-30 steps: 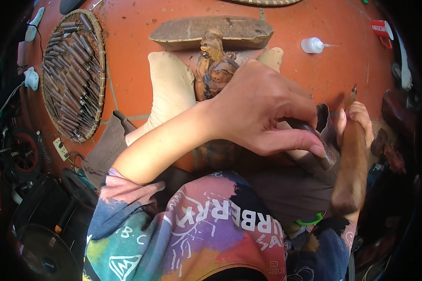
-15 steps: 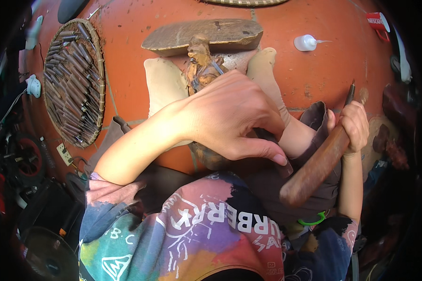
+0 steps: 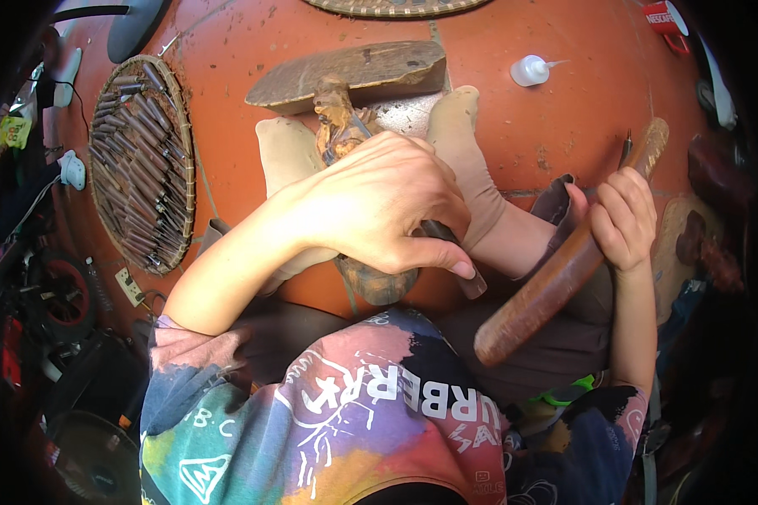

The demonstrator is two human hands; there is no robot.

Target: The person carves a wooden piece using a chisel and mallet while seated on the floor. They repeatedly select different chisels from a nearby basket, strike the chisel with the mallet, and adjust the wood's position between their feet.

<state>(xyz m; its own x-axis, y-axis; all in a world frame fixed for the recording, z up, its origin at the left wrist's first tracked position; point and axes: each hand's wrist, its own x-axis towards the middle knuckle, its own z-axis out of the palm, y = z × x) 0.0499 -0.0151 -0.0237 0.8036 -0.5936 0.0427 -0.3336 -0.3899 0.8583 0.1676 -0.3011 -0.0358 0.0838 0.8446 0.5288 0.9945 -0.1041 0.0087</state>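
Between my feet stands a carved wooden figure (image 3: 338,126), brown with orange-tan cut patches. My left hand (image 3: 396,198) lies over its middle, closed round a chisel (image 3: 473,284). The chisel's handle end sticks out below my thumb; its thin shank shows by the carving, while the cutting edge is hidden. To the right, my right hand (image 3: 625,220) grips a reddish-brown wooden club (image 3: 535,307), its thick end low and just off the chisel's handle. A dark, thin-tipped tool (image 3: 627,148) pokes up beside the club from the same hand.
A thick wooden board (image 3: 354,74) lies beyond the carving. On the left, a round woven tray (image 3: 189,168) holds several wood-handled carving tools. A white squeeze bottle (image 3: 531,71) and a red mug (image 3: 667,18) stand at the far right. A power strip (image 3: 130,287) sits left.
The club has swung slightly, its thick end now further left and its upper end higher. My left hand keeps its hold on the chisel at the carving. The whole view has shifted slightly.
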